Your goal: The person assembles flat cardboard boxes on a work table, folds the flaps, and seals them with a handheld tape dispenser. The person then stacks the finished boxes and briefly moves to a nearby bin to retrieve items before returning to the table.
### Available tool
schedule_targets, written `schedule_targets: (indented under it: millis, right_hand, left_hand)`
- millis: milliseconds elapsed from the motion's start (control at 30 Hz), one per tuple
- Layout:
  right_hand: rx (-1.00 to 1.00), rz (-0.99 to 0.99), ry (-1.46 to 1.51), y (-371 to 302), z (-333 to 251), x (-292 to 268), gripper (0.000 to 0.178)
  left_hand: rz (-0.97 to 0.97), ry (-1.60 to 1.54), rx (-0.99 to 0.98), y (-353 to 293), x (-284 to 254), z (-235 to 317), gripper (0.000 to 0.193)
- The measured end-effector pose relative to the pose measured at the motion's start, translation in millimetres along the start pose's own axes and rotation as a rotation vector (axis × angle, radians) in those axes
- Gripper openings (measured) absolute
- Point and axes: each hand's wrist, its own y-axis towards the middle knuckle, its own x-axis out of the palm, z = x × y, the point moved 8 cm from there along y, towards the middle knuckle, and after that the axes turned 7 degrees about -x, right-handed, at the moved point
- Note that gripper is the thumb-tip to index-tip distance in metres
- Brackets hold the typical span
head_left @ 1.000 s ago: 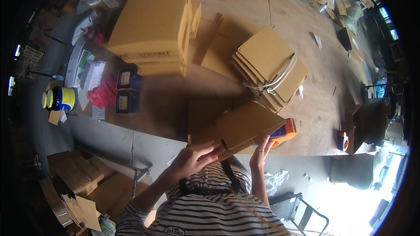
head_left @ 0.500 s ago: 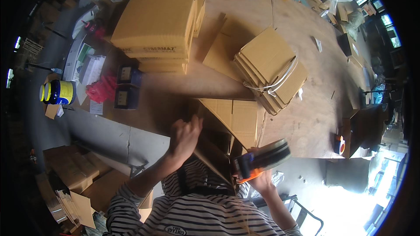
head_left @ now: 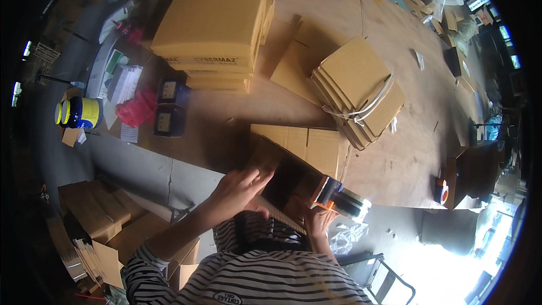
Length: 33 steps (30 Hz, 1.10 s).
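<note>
A cardboard box lies at the table's near edge, right in front of my body, with a dark side or opening facing me. My left hand is at its left end, fingers stretched and thumb apart, close to or touching the cardboard. At the box's right end my right hand grips a tape dispenser, black and orange. Its shiny tape roll points away to the right. The dispenser's head is against the box edge; my grip on its handle is partly hidden.
Beyond the box lies a bundle of flattened cartons tied with white cord. Stacked closed cartons stand further left, with dark blue boxes and a pink bag beside them. Another tape dispenser sits at right. Opened cartons are lower left.
My left hand has come down and its curled fingers have straightened. The tape dispenser has swung so its roll points down to the right. More of the box's dark side shows.
</note>
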Motion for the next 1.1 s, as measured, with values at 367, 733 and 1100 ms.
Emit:
schedule_targets:
  millis: [367, 733, 1100]
  right_hand:
    - [0.097, 0.003, 0.944, 25, 12, -88, 0.053]
    - [0.501, -0.447, 1.66, 76, -12, -52, 0.067]
    - [0.498, -0.891, 1.25, 52, -24, -52, 0.057]
  left_hand:
    - [0.579, 0.329, -0.354, 23, 33, -26, 0.073]
    - [0.643, -0.338, -0.555, -5, 47, -67, 0.057]
    - [0.56, -0.277, -0.324, 9, 38, -62, 0.049]
